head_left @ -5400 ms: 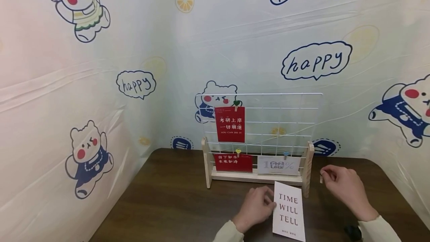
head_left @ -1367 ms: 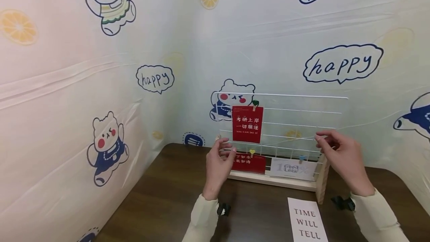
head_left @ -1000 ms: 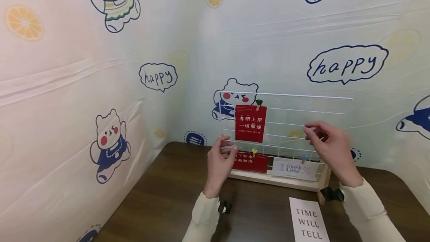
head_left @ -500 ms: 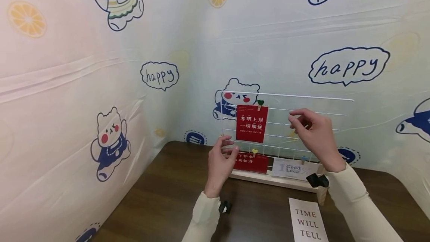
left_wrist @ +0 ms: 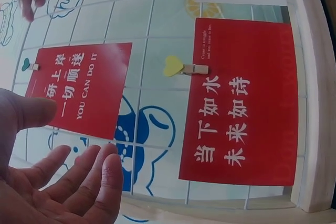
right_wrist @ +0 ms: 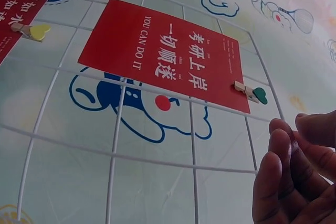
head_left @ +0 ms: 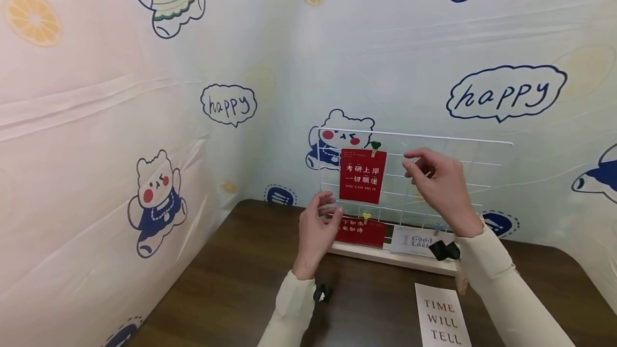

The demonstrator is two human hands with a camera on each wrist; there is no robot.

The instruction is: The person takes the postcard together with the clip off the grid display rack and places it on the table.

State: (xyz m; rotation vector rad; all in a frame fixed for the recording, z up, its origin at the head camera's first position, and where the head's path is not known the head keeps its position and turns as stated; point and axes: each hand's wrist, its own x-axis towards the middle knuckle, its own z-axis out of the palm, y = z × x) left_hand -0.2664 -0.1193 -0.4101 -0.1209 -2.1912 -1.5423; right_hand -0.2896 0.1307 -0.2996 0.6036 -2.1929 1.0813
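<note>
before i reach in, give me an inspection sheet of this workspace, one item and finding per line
Surface: brown table, wood-grained.
Job's things: white wire grid carries upper red card with green clip, lower red card with yellow clip, Good Luck card with blue clip; TIME WILL TELL card lies unclipped on the table.
Clutter: nothing seen.
Hands: left hand relaxed, holding nothing; right hand beside upper red card, fingertips close together, any grip unclear.
Cables: nothing seen.
Surroundings: patterned backdrop.

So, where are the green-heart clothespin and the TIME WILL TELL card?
Green-heart clothespin [right_wrist: 250,94]: right wrist view, wooden body.
TIME WILL TELL card [head_left: 441,316]: head view, middle of visible face.
</note>
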